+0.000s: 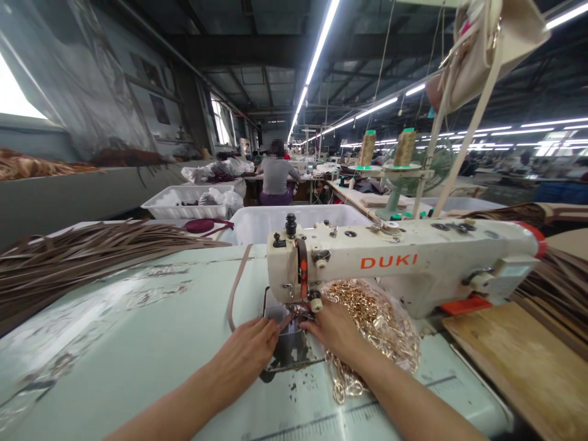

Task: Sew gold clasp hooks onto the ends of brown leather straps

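A narrow brown strap [235, 288] loops across the pale green table and runs to the needle area of the white sewing machine [340, 254]. My left hand [255, 344] is closed on this strap just left of the presser foot, its fingertips pressed together. On the other side of the needle, my right hand [337, 327] has thumb and fingers drawn together by the foot. What lies between them is too small and partly hidden to make out. Beside and behind my right hand, a clear plastic bag of gold metal clasps [381, 324] rests under the machine arm.
Bundles of brown straps [92, 257] lie at the left. A wooden board [523, 349] sits at the right. Behind the machine stand a white bin [257, 217] and thread cones [404, 149]. A beige bag [487, 55] hangs above. A seated person [275, 177] is farther off.
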The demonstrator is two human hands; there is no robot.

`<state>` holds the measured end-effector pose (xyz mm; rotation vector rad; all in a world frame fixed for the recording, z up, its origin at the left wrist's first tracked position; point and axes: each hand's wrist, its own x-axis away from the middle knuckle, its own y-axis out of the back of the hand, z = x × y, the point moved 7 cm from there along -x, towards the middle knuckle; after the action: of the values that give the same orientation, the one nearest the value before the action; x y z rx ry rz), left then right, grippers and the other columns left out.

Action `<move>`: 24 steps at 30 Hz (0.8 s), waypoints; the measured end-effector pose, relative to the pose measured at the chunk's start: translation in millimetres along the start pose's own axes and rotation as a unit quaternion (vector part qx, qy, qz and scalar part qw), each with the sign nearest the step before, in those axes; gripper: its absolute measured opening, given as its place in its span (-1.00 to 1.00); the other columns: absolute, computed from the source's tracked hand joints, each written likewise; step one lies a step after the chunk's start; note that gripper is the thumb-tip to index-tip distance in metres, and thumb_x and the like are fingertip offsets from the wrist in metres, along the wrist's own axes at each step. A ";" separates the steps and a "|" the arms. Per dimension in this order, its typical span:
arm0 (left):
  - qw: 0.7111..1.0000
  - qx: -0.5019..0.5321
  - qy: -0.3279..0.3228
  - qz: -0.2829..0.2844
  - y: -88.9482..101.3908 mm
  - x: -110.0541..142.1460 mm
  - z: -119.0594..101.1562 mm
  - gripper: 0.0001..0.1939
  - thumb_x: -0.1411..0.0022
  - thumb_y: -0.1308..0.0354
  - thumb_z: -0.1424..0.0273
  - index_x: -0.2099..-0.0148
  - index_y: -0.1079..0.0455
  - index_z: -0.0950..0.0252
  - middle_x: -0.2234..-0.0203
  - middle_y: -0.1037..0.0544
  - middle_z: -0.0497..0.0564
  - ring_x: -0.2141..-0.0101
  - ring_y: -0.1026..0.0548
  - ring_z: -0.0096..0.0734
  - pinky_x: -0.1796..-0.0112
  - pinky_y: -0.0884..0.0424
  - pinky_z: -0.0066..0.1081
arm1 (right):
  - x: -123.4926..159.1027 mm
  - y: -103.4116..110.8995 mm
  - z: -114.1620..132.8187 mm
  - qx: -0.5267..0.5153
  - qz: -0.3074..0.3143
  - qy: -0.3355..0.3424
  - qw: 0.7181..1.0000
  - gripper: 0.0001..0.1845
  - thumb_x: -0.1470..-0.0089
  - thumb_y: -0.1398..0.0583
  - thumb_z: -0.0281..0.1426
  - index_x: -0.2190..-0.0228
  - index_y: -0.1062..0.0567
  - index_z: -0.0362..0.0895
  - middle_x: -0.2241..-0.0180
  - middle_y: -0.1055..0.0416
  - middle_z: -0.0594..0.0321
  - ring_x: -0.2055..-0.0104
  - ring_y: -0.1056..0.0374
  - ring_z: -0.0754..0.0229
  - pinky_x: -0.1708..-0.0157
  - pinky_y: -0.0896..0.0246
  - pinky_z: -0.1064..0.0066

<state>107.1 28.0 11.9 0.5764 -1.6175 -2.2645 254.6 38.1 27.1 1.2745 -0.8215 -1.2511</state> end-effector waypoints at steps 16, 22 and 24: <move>0.982 0.176 0.018 -0.064 7.3 -23.7 24.2 -0.76 -0.40 0.05 0.49 0.00 -0.39 0.25 0.13 -0.50 0.04 0.05 -0.41 -0.29 0.01 -0.37 -0.34 | -5.1 -9.1 0.9 0.009 0.013 0.055 0.998 -0.64 -0.19 -0.15 -0.17 -0.01 -0.45 0.07 0.12 -0.50 0.20 0.14 -0.45 0.01 0.17 -0.28 0.29; 0.960 0.250 0.018 -0.126 11.9 -32.2 29.7 -0.70 -0.43 0.12 0.43 0.14 -0.46 0.25 0.19 -0.54 0.01 0.11 -0.46 -0.34 0.06 -0.41 -0.38 | -4.4 -9.8 3.6 0.002 0.012 0.070 0.997 -0.69 -0.20 -0.15 -0.25 0.01 -0.45 0.05 0.09 -0.49 0.22 0.09 -0.43 0.03 0.11 -0.25 0.32; 0.957 0.258 0.015 -0.135 12.8 -31.4 29.0 -0.70 -0.43 0.13 0.44 0.13 -0.46 0.26 0.18 -0.54 0.02 0.11 -0.46 -0.32 0.05 -0.41 -0.36 | -4.0 -8.9 5.3 0.001 0.011 0.073 0.997 -0.71 -0.20 -0.16 -0.27 0.03 -0.46 0.05 0.08 -0.49 0.23 0.07 -0.42 0.03 0.10 -0.24 0.33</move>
<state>120.6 62.4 36.9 1.0045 -2.2470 -1.9755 246.9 42.0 20.1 1.3381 -0.7284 -1.1255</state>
